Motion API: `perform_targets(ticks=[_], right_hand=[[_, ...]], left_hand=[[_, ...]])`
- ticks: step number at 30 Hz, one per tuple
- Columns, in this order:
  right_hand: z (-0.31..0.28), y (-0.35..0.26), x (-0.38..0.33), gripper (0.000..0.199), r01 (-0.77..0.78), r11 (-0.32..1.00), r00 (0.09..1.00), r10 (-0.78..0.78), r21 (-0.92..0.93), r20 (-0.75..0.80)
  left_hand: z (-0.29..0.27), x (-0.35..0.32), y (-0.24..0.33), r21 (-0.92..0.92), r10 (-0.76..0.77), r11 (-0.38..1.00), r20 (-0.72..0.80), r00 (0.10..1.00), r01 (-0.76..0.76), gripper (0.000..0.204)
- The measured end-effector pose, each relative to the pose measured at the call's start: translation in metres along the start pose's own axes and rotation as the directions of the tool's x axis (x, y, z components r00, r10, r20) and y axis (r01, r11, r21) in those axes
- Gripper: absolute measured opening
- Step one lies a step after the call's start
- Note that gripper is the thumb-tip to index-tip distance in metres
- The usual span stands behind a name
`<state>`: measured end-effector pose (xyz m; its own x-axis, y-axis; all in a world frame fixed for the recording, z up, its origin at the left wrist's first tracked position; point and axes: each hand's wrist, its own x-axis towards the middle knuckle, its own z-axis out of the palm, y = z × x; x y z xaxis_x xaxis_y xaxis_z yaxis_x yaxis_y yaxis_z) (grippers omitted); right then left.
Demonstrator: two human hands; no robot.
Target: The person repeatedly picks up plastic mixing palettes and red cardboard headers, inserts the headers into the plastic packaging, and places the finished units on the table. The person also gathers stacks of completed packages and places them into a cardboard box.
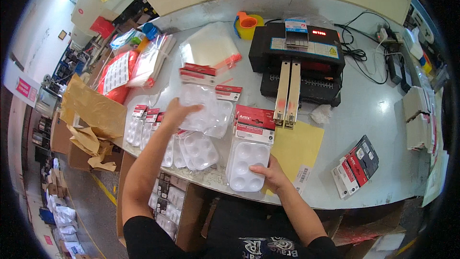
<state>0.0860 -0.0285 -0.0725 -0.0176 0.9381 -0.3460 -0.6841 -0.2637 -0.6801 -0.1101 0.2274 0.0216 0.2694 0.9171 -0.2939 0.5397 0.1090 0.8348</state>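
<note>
My right hand (pixel 272 174) grips a bagged white plastic paint palette (pixel 249 158) with round wells and a red header card, its thumb on the front and its other fingers hidden behind. Up and to the left, my left hand (pixel 181 114) is closed on the edge of another bagged paint palette (pixel 200 100), slightly blurred. A further palette pack (pixel 224 115) lies partly under that one. More bagged palettes (pixel 199 151) overlap along the table's front left edge, below my left forearm.
A black machine (pixel 297 50) with two metal rails stands at the back, near an orange and yellow tape roll (pixel 248 25). Yellow card (pixel 306 146) lies under the rails. Header cards (pixel 355 165) sit at right, clear bags (pixel 208 45) at the back left. Brown paper (pixel 91 108) juts at left.
</note>
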Motion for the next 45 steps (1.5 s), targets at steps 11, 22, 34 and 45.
perform_targets(ticks=[11, 22, 34, 45], right_hand=[[-0.002, 0.007, 0.001, 0.070, 0.020, 0.999, 1.000, -0.020, -0.026, -0.002], [0.002, 0.001, -0.006, 0.074, 0.036, 0.999, 0.999, -0.036, -0.024, -0.014], [-0.001, 0.001, -0.003, 0.081, 0.000, 0.999, 1.000, 0.001, -0.043, 0.008], [-0.001, 0.002, -0.005, 0.069, 0.003, 1.000, 1.000, -0.003, -0.006, 0.019]], left_hand=[[0.087, -0.008, -0.006, 0.903, 0.531, 0.421, -0.174, 0.829, -0.080, 0.073], [0.086, -0.005, -0.010, 0.368, 0.213, 0.909, -0.007, 0.977, -0.195, 0.080], [-0.015, 0.045, -0.037, 0.650, -0.010, 0.724, -0.323, 0.946, 0.230, 0.086], [-0.008, 0.009, -0.017, 0.369, 0.207, 0.917, -0.109, 0.972, -0.154, 0.059]])
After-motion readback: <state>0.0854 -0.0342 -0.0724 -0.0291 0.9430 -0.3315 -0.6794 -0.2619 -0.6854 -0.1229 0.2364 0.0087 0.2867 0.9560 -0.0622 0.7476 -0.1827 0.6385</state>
